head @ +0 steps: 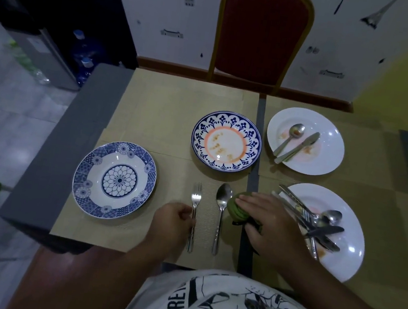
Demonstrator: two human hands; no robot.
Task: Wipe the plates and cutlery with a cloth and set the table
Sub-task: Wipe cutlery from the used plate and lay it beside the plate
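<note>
A fork is gripped at its handle by the curled fingers of the left hand on the placemat, beside a spoon. A green cloth is pressed under the flattened right hand. A clean blue plate lies left; soiled plates wait beyond.
</note>
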